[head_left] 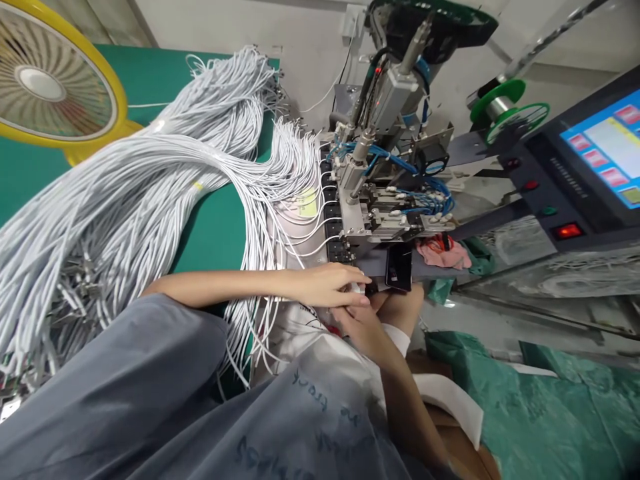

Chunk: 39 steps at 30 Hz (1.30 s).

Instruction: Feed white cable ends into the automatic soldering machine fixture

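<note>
My left hand (325,283) reaches across from the left, its fingers pressed together on a small white connector (356,288) at the end of a white cable. It holds it at the black fixture row (334,227) at the front of the machine (385,200). Directly under it, my right hand (367,325) is curled with closed fingers touching the same spot; what it holds is hidden. A white band (399,337) wraps that wrist. A large bundle of white cables (130,193) lies on the green table (210,233) to the left, several ends seated in the fixture.
A yellow-rimmed fan (55,87) stands at the top left. To the right are a touch screen panel (605,150) with a lit red switch (567,231), a green reel (505,107), and green plastic sheeting (540,407). A black block (399,268) sits beside my hands.
</note>
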### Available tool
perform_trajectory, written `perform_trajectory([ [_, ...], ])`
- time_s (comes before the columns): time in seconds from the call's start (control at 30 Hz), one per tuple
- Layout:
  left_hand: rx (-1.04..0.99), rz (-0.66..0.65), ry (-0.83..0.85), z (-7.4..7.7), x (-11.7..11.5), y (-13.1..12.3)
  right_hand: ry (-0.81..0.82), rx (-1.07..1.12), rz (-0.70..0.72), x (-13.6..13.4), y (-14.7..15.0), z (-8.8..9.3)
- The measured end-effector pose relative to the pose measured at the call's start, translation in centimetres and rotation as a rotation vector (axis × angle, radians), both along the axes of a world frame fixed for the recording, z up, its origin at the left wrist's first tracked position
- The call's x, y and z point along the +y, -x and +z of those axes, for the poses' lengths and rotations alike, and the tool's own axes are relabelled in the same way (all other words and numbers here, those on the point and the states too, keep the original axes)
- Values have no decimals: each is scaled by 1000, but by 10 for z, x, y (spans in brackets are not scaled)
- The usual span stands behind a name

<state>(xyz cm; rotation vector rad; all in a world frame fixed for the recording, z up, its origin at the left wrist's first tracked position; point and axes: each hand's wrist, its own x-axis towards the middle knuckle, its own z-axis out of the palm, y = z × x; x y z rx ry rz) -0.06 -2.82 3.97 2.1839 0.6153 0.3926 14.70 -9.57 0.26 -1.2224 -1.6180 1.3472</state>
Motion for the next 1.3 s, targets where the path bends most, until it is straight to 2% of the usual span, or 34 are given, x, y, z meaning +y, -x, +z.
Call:
perform_trajectory([
  [0.1,-67,67,88,-4,4,0,58,-56,-112,5,-23,16],
  [0.2,-182,130,176,-7,5,-1,84,109,-343,10,-30,26],
  [0.3,-232,116,202,-5,3,-1,102,259,-375,10,-28,28],
  [0.5,-282,131,227,1,-4,-1,3,305,-457,8,-17,21],
  [0.7,-340,153,330,1,-6,-2,-142,207,-443,11,-17,20],
  [0.9,-322,247,96,1,-6,-1,-321,-139,-527,5,-8,24],
  [1.0,-302,279,-17,-4,-4,1,-350,-282,-510,5,-7,28],
  [1.13,-288,275,-69,-9,-1,3,-237,-227,-430,11,-16,29],
  [1.23,-296,280,5,-9,-1,1,-150,-92,-371,15,-20,27],
  [1.3,-313,301,90,-8,-3,-2,-171,-33,-383,15,-17,25],
])
